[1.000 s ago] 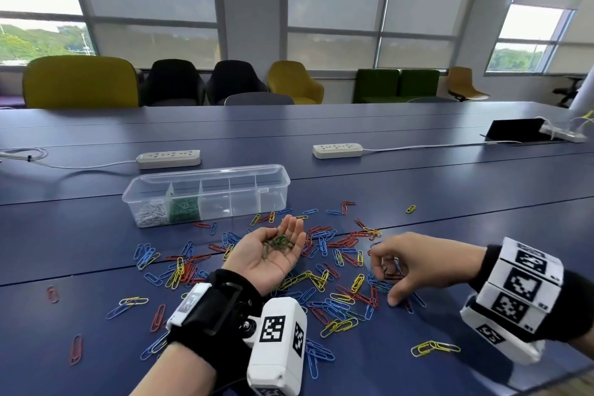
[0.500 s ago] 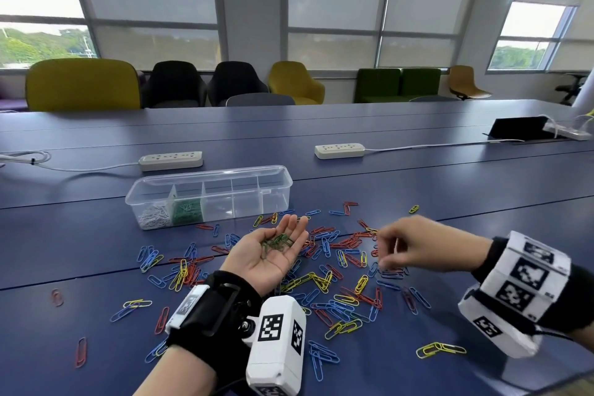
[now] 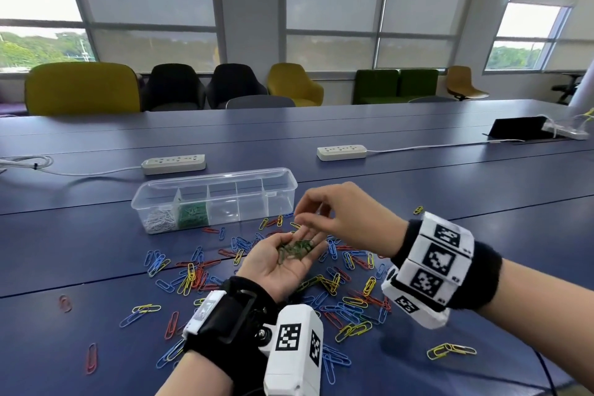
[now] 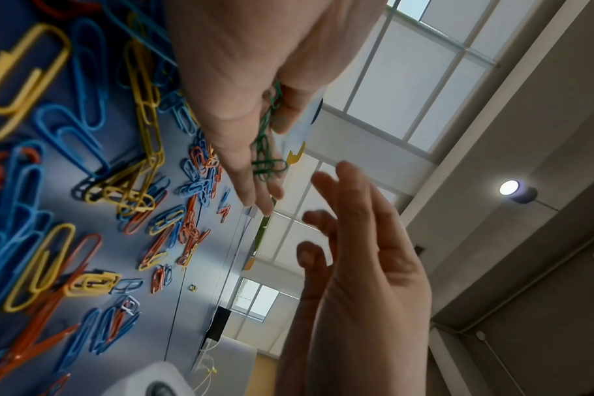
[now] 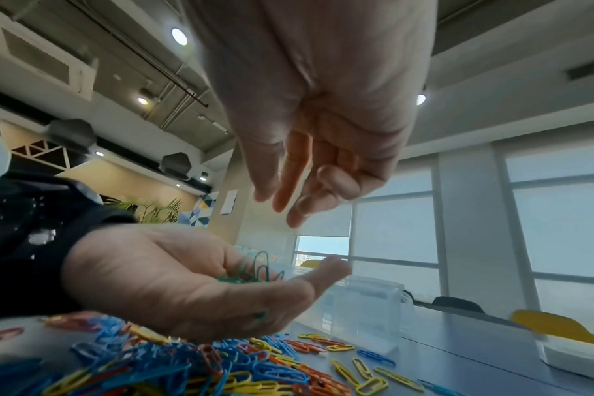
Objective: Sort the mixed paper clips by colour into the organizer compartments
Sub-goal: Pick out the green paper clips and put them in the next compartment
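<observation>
My left hand (image 3: 303, 240) lies palm up over the clip pile, cupping a small bunch of green paper clips (image 3: 294, 251). Just above its fingertips hovers my right hand (image 3: 308, 219), fingers loose and spread, nothing visible between them. Blue, red and yellow clips (image 3: 337, 283) are scattered on the blue table. Behind them stands the clear organizer (image 3: 213, 177), with white clips (image 3: 159, 222) in its leftmost compartment and green clips (image 3: 193, 217) in the second. The right wrist view shows the green clips (image 5: 251, 270) in the left palm (image 5: 187, 284), under the right hand (image 5: 285, 203).
Two white power strips (image 3: 173, 164) (image 3: 341, 152) lie behind the organizer. Stray red clips (image 3: 91, 357) sit at the near left, and a yellow pair (image 3: 450, 350) at the near right by the table edge. Chairs line the far side.
My right hand rose from the pile on the right and swung left to hover over the left palm. The left hand stayed palm up with the green clips.
</observation>
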The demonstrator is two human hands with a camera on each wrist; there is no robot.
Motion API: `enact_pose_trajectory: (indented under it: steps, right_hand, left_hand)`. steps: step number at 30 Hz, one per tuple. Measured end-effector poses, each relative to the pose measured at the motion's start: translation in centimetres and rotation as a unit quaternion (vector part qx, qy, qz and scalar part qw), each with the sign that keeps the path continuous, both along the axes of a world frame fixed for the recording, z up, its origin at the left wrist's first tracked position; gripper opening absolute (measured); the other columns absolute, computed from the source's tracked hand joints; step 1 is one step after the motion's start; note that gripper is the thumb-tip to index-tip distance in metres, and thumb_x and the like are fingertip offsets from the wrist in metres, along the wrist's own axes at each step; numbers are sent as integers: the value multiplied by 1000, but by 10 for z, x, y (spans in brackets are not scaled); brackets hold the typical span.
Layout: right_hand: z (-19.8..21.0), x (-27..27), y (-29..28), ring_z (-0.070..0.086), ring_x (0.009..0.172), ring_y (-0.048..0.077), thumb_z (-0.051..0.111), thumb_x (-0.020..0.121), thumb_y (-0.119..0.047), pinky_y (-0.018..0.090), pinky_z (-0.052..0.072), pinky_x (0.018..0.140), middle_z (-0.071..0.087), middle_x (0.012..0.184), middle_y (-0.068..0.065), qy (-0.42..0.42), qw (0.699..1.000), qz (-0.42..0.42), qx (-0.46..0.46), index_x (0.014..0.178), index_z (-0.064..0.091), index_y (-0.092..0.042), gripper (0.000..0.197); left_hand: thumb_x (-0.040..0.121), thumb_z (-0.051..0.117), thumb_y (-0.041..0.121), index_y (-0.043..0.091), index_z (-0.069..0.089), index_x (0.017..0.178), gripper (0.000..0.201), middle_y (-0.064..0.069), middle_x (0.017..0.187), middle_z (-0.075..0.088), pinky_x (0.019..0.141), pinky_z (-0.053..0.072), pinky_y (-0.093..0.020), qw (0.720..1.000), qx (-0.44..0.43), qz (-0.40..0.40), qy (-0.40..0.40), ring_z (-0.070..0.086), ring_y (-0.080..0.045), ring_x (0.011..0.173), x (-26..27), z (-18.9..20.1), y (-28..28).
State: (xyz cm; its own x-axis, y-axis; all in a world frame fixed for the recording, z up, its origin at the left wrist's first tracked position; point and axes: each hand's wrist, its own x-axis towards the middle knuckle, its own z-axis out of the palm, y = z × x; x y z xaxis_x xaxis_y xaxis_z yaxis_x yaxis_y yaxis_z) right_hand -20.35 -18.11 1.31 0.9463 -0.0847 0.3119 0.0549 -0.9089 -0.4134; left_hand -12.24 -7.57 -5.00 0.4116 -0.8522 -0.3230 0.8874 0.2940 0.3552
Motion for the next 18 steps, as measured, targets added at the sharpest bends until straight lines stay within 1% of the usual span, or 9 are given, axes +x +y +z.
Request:
enact_pose_trajectory:
  steps: [1,2,3,5,7,9,11,14,18]
  right_hand:
    - [2,-3,-3,52,60,-2,62,88,-30,9,39,62,66,74,-8,-11,1000,-11,4,87,68,-16,15]
    - [4,-9,-7,52,59,-3,61,89,-33,9,39,61,62,69,-11,-2,1000,-19,0,85,66,-16,18]
    - [5,-15,-13,52,58,-4,60,89,-36,9,39,60,59,65,-12,35,999,-21,-14,83,65,-16,21]
    - [4,-30,-24,51,56,-2,62,86,-39,9,39,58,59,65,-12,167,985,-8,-45,83,67,-17,22]
    - [-4,-43,-32,50,56,-3,67,84,-38,8,37,58,60,67,-12,286,957,13,-47,85,70,-18,20]
    - [-16,-52,-35,50,57,-4,71,80,-36,10,36,58,60,66,-13,341,940,21,-25,86,71,-19,18]
    - [-26,-57,-34,51,57,-3,74,77,-35,10,36,57,60,64,-13,359,933,17,-9,85,71,-19,18]
    - [-35,-58,-29,52,57,0,75,76,-35,9,38,55,60,63,-11,360,933,14,-13,80,68,-22,15]
    - [-38,-59,-26,53,52,-4,71,79,-27,7,39,56,58,59,-13,356,934,27,-22,76,65,-22,9]
  left_hand:
    - [97,24,7,-11,58,95,39,-28,87,67,84,48,-47,1000,-3,-2,8,67,-36,84,1,1,1]
    - [97,23,8,-11,58,95,39,-28,84,67,83,47,-45,1000,-5,-2,18,65,-35,93,1,2,1]
    - [98,23,8,-12,57,95,40,-28,83,67,86,45,-46,1000,-7,0,29,61,-35,102,2,3,2]
    - [99,23,8,-13,57,94,40,-28,83,67,94,37,-47,999,-11,0,42,53,-36,113,3,5,4]
    - [99,24,8,-12,58,95,40,-27,84,67,94,38,-46,999,-7,-1,41,52,-34,117,3,5,5]
    - [99,25,8,-11,58,95,39,-26,85,67,92,39,-47,999,-5,1,41,51,-33,120,4,4,6]
    - [99,25,8,-11,59,95,39,-26,88,66,91,39,-48,999,-5,7,41,51,-33,122,4,5,6]
    - [98,25,6,-11,58,94,38,-24,92,65,93,38,-46,999,-5,13,38,50,-32,124,4,6,8]
    - [97,24,4,-10,57,94,37,-22,100,62,98,36,-45,999,-12,28,37,49,-32,125,8,6,10]
